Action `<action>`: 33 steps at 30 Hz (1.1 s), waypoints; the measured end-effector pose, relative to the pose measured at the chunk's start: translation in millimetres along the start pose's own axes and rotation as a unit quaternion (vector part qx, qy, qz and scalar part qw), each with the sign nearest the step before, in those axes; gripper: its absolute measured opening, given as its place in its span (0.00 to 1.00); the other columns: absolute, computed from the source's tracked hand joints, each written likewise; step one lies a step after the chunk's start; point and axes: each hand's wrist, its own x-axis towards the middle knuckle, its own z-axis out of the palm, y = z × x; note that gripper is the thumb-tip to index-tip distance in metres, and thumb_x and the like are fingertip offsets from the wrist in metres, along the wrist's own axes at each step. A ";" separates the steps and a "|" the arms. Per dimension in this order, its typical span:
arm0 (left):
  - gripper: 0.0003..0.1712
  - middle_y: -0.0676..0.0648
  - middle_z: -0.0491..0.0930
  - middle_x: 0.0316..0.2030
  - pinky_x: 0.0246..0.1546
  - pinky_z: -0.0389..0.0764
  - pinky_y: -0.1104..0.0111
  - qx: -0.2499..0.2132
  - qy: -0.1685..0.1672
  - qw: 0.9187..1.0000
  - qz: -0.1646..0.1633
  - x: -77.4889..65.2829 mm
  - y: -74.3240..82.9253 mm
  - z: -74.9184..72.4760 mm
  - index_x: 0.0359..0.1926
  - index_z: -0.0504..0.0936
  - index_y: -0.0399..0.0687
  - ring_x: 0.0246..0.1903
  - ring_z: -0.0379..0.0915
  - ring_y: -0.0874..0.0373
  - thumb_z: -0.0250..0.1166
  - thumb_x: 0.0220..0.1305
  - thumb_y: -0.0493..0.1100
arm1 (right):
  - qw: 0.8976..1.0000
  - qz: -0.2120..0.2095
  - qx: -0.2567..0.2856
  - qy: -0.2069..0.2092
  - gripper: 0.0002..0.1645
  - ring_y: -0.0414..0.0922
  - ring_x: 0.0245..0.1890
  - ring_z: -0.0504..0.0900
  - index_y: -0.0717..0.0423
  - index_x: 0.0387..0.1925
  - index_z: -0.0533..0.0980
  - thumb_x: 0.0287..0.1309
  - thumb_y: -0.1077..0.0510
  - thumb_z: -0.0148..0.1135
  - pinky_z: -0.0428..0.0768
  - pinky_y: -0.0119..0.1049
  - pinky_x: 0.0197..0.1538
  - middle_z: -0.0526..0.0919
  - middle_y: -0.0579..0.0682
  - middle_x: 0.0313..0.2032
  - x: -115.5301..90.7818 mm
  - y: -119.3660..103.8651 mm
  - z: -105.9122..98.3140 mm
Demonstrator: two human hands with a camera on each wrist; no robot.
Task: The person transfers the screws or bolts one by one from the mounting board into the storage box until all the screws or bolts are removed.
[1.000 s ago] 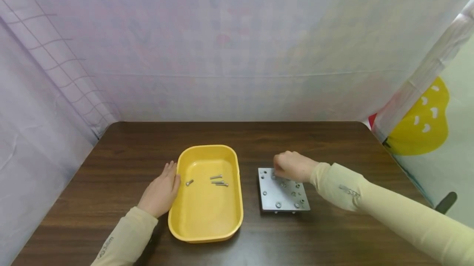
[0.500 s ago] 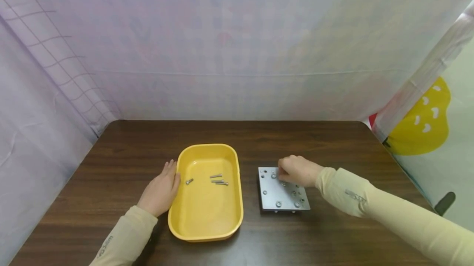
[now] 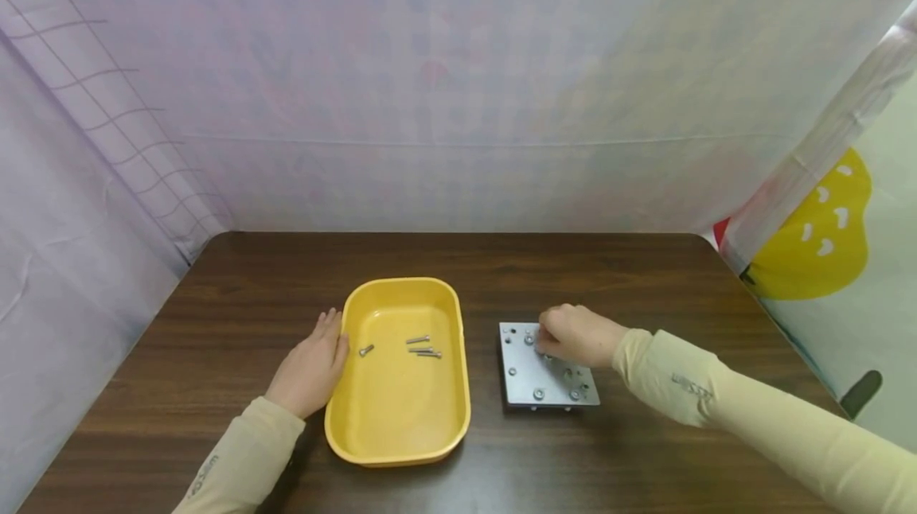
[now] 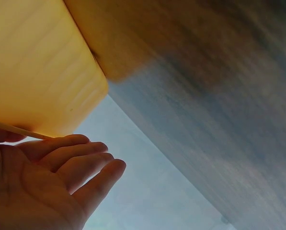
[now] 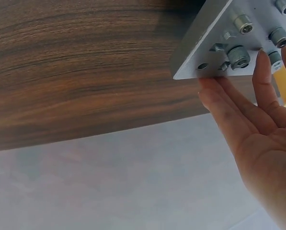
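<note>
In the head view, my left hand (image 3: 308, 367) lies with extended fingers along the left side of a yellow tray (image 3: 332, 442). The left wrist view shows those fingers (image 4: 92, 184) against the tray's outer rim (image 4: 25, 133). My right hand (image 3: 580, 335) is over a silver metal plate (image 3: 530, 379) fitted with several socket-head screws. Seen from the right wrist, thumb and index finger (image 5: 263, 79) pinch the head of a socket-head screw (image 5: 275, 59) standing in the plate. The other fingers reach past the plate's edge. From the head, my hand hides that screw.
Several loose screws (image 3: 420, 351) lie in the tray, one short screw (image 3: 367, 351) apart from the others. Tray and plate stand side by side on a dark wooden table (image 3: 616, 259). A pale fabric curtain (image 3: 458, 100) hangs behind the table's far edge.
My right hand has shifted slightly right and nearer over the plate, uncovering a screw near its far left corner. In the last half second it has barely moved. My left hand stays at the tray.
</note>
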 end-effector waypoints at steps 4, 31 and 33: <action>0.30 0.30 0.56 0.72 0.71 0.59 0.44 0.002 0.002 1.000 0.001 -0.3 0.1 -0.2 0.71 0.59 0.27 0.72 0.52 0.36 0.42 0.78 0.45 | 1.000 -0.001 -0.004 0.009 0.12 0.36 0.19 0.68 0.53 0.20 0.72 0.56 0.64 0.63 0.71 0.28 0.22 0.71 0.42 0.18 -2.5 -1.5 0.8; 0.31 0.30 0.56 0.72 0.71 0.59 0.44 0.004 0.003 1.000 0.003 -0.5 -0.1 1.0 0.72 0.58 0.27 0.73 0.52 0.36 0.42 0.78 0.45 | 0.999 -0.004 -0.043 -0.025 0.12 0.37 0.20 0.68 0.53 0.22 0.72 0.51 0.64 0.68 0.70 0.29 0.22 0.71 0.41 0.20 -6.5 -7.3 -5.1; 0.31 0.30 0.56 0.72 0.71 0.59 0.44 0.004 0.002 1.000 0.004 -0.8 0.2 1.0 0.71 0.58 0.27 0.73 0.52 0.36 0.42 0.78 0.45 | 0.999 -0.009 -0.043 -0.018 0.11 0.37 0.19 0.69 0.53 0.21 0.72 0.49 0.65 0.67 0.71 0.29 0.22 0.72 0.41 0.20 -7.0 -6.1 -6.1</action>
